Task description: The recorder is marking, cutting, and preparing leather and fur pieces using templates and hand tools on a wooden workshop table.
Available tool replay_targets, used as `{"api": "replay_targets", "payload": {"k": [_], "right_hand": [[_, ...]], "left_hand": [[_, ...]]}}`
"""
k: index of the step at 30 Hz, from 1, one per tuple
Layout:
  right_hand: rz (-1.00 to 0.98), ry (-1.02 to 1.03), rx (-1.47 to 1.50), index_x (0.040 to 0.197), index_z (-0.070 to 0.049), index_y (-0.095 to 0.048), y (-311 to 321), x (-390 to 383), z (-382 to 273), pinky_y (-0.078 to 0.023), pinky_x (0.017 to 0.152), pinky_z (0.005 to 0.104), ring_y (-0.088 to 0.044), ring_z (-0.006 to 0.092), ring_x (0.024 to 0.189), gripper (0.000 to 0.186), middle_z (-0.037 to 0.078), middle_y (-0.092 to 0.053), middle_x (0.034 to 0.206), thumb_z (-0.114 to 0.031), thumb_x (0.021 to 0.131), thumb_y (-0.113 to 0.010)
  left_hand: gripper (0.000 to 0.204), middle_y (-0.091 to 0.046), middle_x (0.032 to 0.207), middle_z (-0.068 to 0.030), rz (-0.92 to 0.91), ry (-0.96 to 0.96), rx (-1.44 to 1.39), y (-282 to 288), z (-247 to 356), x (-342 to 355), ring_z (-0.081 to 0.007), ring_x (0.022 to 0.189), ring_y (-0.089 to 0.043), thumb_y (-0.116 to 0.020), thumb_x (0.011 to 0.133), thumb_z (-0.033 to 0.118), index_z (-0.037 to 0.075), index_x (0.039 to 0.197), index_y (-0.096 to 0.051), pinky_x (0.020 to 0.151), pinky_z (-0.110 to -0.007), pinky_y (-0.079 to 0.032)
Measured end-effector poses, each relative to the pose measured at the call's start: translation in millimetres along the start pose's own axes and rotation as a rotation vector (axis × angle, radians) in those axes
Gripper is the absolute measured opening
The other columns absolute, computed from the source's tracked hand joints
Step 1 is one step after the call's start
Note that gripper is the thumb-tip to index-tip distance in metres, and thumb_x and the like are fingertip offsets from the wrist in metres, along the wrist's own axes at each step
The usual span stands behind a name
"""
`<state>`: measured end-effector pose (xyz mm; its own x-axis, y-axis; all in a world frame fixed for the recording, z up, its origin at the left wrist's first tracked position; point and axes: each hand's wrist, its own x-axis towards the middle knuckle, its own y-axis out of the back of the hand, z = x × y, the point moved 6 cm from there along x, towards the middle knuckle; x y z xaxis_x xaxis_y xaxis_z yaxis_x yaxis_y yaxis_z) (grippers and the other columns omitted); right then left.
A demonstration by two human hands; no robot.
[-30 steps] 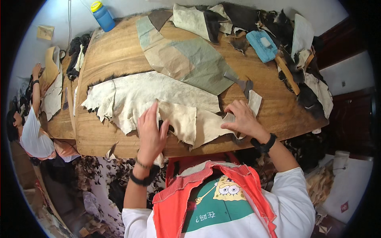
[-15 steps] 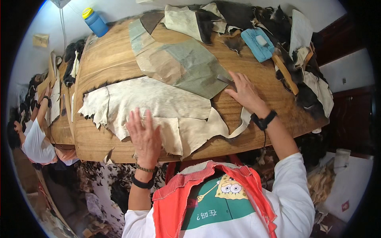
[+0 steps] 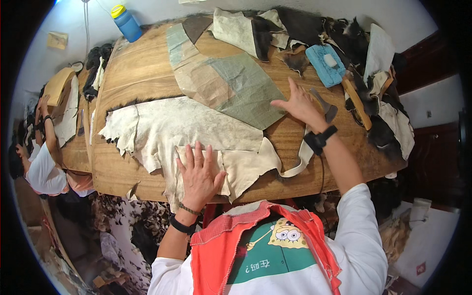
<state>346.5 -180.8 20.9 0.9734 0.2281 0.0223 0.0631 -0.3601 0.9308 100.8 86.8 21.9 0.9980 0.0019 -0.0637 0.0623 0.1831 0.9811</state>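
Note:
A pale hide (image 3: 162, 123) with a dark furry edge lies flesh side up on the table, with a strip curling off its right end. My left hand (image 3: 199, 179) rests flat on the hide's near part, fingers spread. Beyond it lies a translucent greenish pattern sheet (image 3: 246, 86). My right hand (image 3: 302, 107) is spread with nothing in its grasp, at the sheet's right edge. A flat grey blade-like tool (image 3: 325, 105) lies on the table just right of that hand, partly hidden by it.
A blue block with a white piece (image 3: 327, 64) and a wooden-handled tool (image 3: 357, 103) lie right of the sheet. Hide scraps (image 3: 236, 32) line the far and right edges. A blue bottle (image 3: 127, 24) stands far left. Another person (image 3: 46, 169) works at the left.
My right hand has let go of the grey tool, which now lies to its right. My left hand has slid right and nearer across the hide. The view has shifted slightly.

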Motion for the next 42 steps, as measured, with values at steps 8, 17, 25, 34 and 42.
{"api": "replay_targets", "payload": {"k": [8, 17, 25, 34, 42], "right_hand": [[-0.417, -0.184, -0.004, 0.130, -0.007, -0.048, -24.2, 34.2, 7.9, -0.042, 0.100, 0.0493, -0.052, 0.0358, 0.126, 0.086, 0.020, -0.060, 0.126, -0.037, 0.062, -0.091], [-0.502, -0.241, 0.201, 0.114, -0.006, -0.060, -47.7, 57.0, 24.4, -0.048, 0.087, 0.0419, -0.060, 0.0300, 0.112, 0.065, 0.015, -0.063, 0.120, -0.027, 0.061, -0.091], [0.005, -0.211, 0.135, 0.091, 0.004, -0.064, -34.3, 39.4, -3.1, -0.051, 0.076, 0.0354, -0.064, 0.0235, 0.080, 0.042, 0.010, -0.068, 0.085, -0.022, 0.068, -0.088], [-0.184, 0.041, 0.267, 0.103, -0.001, -0.068, 33.1, -4.6, -102.6, -0.052, 0.078, 0.0408, -0.068, 0.0320, 0.087, 0.036, 0.016, -0.071, 0.089, -0.028, 0.079, -0.072], [-0.218, 0.784, 0.093, 0.103, -0.010, -0.070, -13.0, -174.2, -180.0, -0.049, 0.085, 0.0415, -0.060, 0.0325, 0.085, 0.029, 0.011, -0.054, 0.082, -0.004, 0.077, -0.058]], "left_hand": [[0.063, -0.034, 0.155, -0.0181, 0.180, 0.056, -0.133, 7.2, -14.0, -32.2, -0.0411, 0.147, -0.022, -0.069, 0.088, 0.028, 0.006, 0.142, -0.046, 0.115, -0.066, -0.013], [0.052, -0.040, 0.151, -0.0160, 0.237, 0.004, -0.235, 15.2, -14.0, -48.9, -0.0394, 0.145, -0.029, -0.067, 0.088, 0.017, 0.006, 0.136, -0.051, 0.115, -0.064, -0.017], [0.049, -0.044, 0.149, -0.0146, 0.284, 0.012, -0.276, 8.9, -29.5, -67.5, -0.0385, 0.142, -0.034, -0.069, 0.087, 0.018, 0.007, 0.133, -0.054, 0.115, -0.061, -0.022], [0.047, -0.047, 0.146, -0.0128, 0.332, -0.016, -0.314, 15.8, -35.6, -81.5, -0.0370, 0.139, -0.038, -0.069, 0.087, 0.016, 0.008, 0.131, -0.056, 0.114, -0.059, -0.025], [0.039, -0.057, 0.132, -0.0120, 0.279, -0.158, -0.324, 23.4, -40.2, -83.9, -0.0362, 0.125, -0.049, -0.070, 0.083, 0.012, 0.007, 0.121, -0.063, 0.111, -0.059, -0.030]]}}
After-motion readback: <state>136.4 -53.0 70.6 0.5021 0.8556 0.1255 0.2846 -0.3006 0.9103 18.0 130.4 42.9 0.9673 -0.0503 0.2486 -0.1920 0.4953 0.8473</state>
